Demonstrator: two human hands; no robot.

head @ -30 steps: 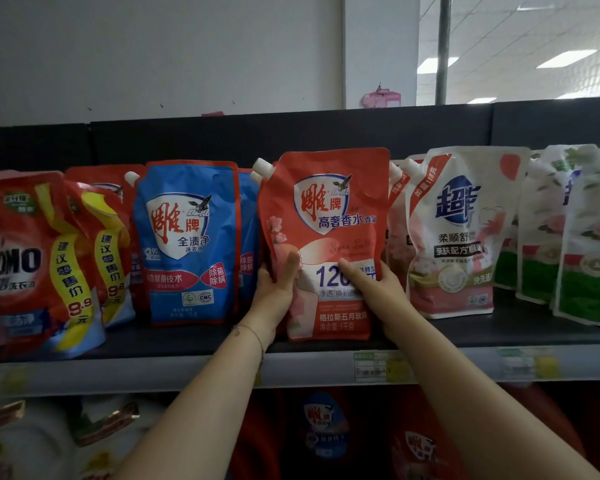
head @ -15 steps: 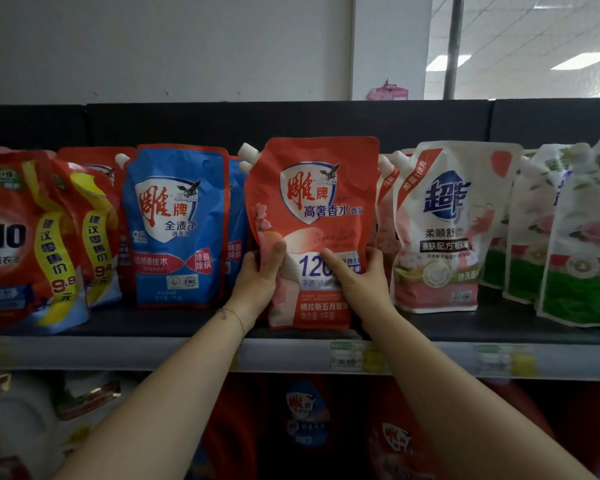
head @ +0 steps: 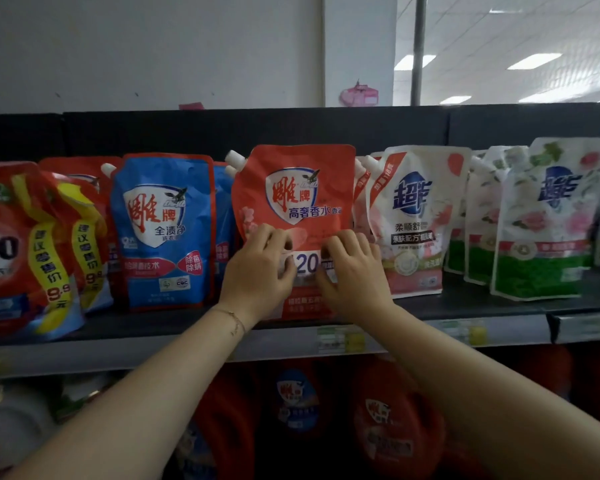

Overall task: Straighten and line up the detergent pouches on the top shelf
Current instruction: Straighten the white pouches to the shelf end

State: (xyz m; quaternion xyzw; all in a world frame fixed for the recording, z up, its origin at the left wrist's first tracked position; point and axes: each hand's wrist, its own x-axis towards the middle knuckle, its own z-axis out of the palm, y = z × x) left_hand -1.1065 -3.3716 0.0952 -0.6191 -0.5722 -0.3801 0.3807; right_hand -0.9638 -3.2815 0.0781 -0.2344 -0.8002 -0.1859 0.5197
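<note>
step: squaring red pouch [head: 295, 188], mid top shelf [head: 471, 304], between blue pouch [head: 163, 233] and white pouch [head: 418, 220] | left hand [head: 258, 271] + right hand [head: 355, 273] press its front, not gripping | next: nudge flush with neighbours

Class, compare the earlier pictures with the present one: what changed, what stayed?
Both hands let go of the sides of the red pouch and moved onto its front: the left hand and right hand now press there with bent fingers. The pouch stays on the shelf; the blue pouch beside it too.
</note>
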